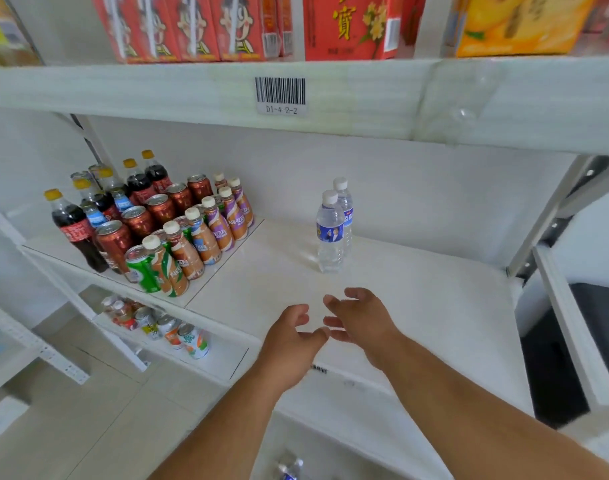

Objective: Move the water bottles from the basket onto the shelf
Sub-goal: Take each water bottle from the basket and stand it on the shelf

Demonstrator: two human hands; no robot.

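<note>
Two empty hands over a shelf holding two water bottles
The left hand (291, 336) and right hand (360, 317) hover with fingers loosely spread above the white shelf (434, 306); beyond them two clear, white-capped, blue-labelled water bottles (330, 232) stand upright, one partly hiding the other; another bottle (289, 467), blurred, is cut off by the bottom edge
</note>
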